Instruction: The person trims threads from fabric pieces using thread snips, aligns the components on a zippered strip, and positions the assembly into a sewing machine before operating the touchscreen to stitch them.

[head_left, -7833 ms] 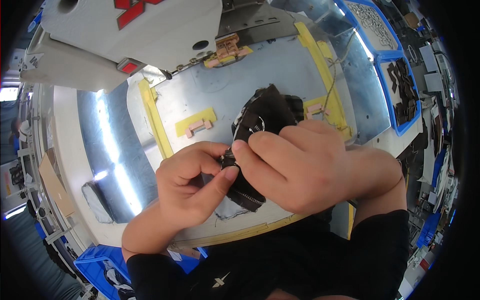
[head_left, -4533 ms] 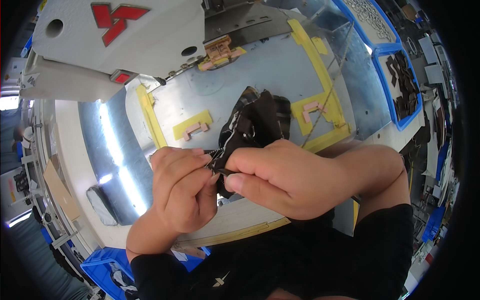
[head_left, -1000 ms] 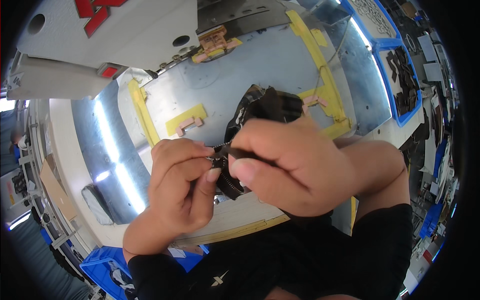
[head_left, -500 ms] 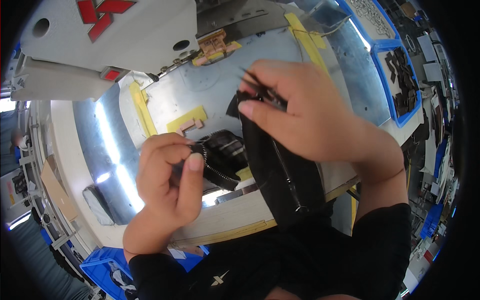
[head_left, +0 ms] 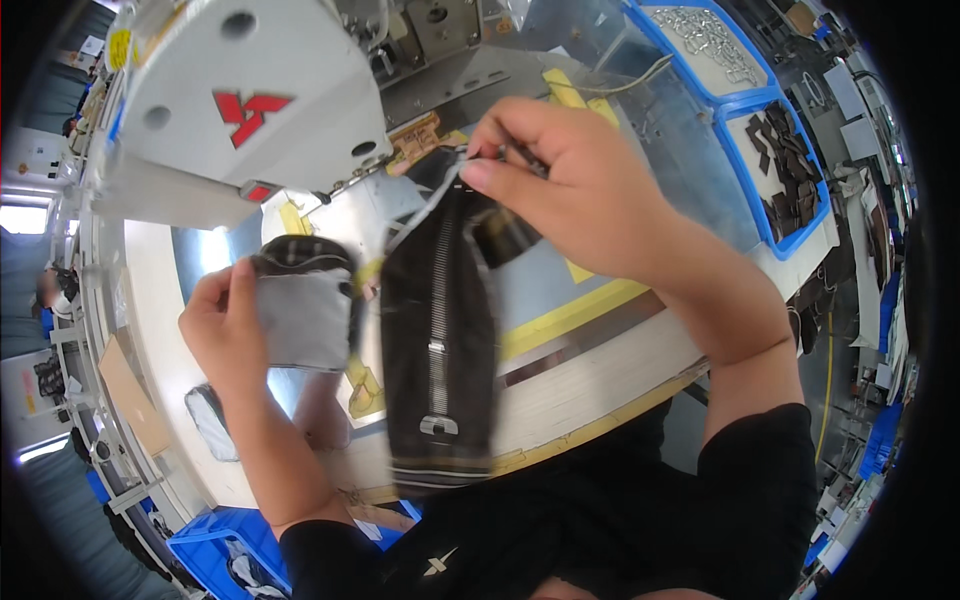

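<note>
My right hand (head_left: 570,190) pinches the top end of a dark fabric strip with a metal zipper (head_left: 438,340) down its middle. The strip hangs down toward me, with the zipper pull low on it. My left hand (head_left: 225,325) holds a smaller grey and dark fabric piece (head_left: 305,305) at the left, just beside the strip. Both pieces are raised above the metal bed (head_left: 560,270) of a white sewing machine (head_left: 250,100).
Yellow tape guides (head_left: 575,310) lie on the metal bed. Blue trays at the far right hold metal parts (head_left: 715,40) and dark pieces (head_left: 785,165). A blue crate (head_left: 225,550) stands below the table's left edge. Shelves with goods line the right side.
The bundled fabric has been pulled apart: my right hand lifted the zipper strip up and away, and my left hand moved left with the smaller piece.
</note>
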Motion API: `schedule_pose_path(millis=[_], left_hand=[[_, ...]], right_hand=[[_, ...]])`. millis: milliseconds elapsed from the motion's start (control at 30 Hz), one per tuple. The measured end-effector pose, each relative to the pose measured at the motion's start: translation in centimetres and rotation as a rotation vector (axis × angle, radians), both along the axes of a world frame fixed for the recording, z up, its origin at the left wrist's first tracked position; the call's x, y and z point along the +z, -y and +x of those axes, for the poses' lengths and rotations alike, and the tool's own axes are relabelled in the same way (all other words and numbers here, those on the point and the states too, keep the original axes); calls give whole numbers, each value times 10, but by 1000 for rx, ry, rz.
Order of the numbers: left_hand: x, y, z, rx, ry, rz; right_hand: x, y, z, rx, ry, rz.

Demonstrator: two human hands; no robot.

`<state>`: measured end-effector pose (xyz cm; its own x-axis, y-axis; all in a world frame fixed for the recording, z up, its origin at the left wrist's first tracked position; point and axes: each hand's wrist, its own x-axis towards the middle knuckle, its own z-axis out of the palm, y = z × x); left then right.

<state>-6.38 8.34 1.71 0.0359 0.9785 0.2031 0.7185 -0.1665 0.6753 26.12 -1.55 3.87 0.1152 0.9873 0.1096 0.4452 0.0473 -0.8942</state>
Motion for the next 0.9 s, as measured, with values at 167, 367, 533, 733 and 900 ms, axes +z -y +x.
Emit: schedule_pose_path(millis=[167,367,533,733,900], left_hand=[[-23,-19,-64,68,-55,-86],[-25,16,-43,-21,-4,-375],[-30,31,-48,-79,134,-343],[-21,32,-107,65,94,-278],[-13,30,-136,203,146,-284]], right_hand=[[-3,-8,-4,-26,11,-26],[-34,9,-26,317,127,-183],[-44,12,-40,493,185,-247],[-46,3,-21,383,266,-111],[-43,-2,-14,361,363,-144]])
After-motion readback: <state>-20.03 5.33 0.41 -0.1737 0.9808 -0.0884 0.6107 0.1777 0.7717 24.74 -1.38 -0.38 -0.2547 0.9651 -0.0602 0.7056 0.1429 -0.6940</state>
